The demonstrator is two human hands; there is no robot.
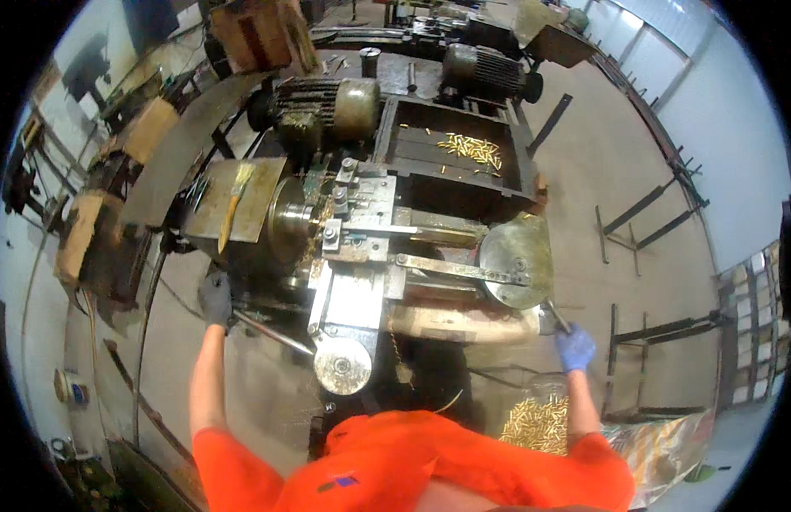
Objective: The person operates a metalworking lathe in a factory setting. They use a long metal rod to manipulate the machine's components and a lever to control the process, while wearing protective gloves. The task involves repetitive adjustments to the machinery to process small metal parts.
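Note:
A small lathe-like machine with a metal slide [348,294] stands in front of me. My left hand [214,299], in a dark grey glove, is closed at the end of a steel lever [274,333]. That lever runs to a round metal hub [342,365] at the machine's near side. On the other side, my right hand [574,348], in a blue glove, grips a short lever [556,317] beside a larger round plate [504,256]. A flat link bar [455,268] joins this plate to the slide. The spindle [297,215] sits left of the tool blocks [340,200].
Small brass-coloured pieces [470,149] lie in a dark metal tray [412,183] behind the slide. More fill a container [536,422] by my right forearm. A brush [233,205] rests on a metal cover [203,205]. Electric motors [357,109] and metal racks [660,328] stand around.

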